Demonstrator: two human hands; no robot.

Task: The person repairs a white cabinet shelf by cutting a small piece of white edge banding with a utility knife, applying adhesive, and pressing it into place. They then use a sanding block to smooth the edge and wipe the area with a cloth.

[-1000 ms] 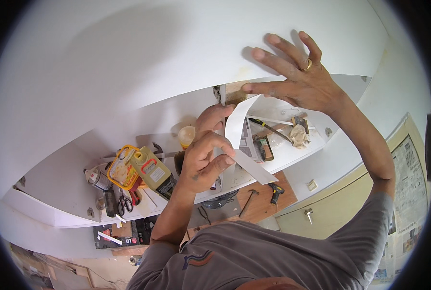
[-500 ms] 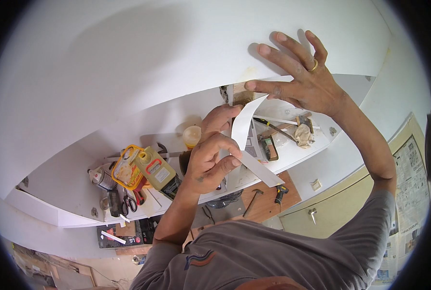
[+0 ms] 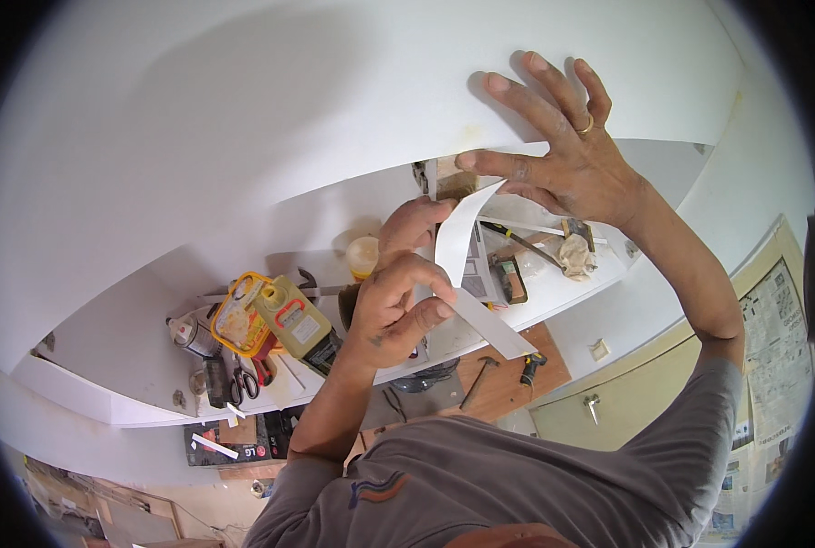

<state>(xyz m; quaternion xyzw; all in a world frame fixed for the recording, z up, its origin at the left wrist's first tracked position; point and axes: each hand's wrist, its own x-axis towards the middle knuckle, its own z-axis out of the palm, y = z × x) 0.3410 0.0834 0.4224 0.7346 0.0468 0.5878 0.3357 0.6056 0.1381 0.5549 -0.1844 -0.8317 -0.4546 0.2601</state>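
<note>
At the left, scissors (image 3: 245, 384) are lying on the shelf beside a beige jug (image 3: 303, 331). The left hand (image 3: 396, 306) is pinching a white strip (image 3: 460, 236) between thumb and fingers, just as half a second ago; the strip is curving upward in front of the shelf. The right hand (image 3: 588, 173) is spreading its fingers by its upper end, index tip now sitting slightly further left; whether it is gripping, I cannot tell.

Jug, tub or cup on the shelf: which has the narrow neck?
The beige jug, its small neck sticking up beside the yellow tub. That tub has a wide open mouth, and the cup has a broad round top.
</note>
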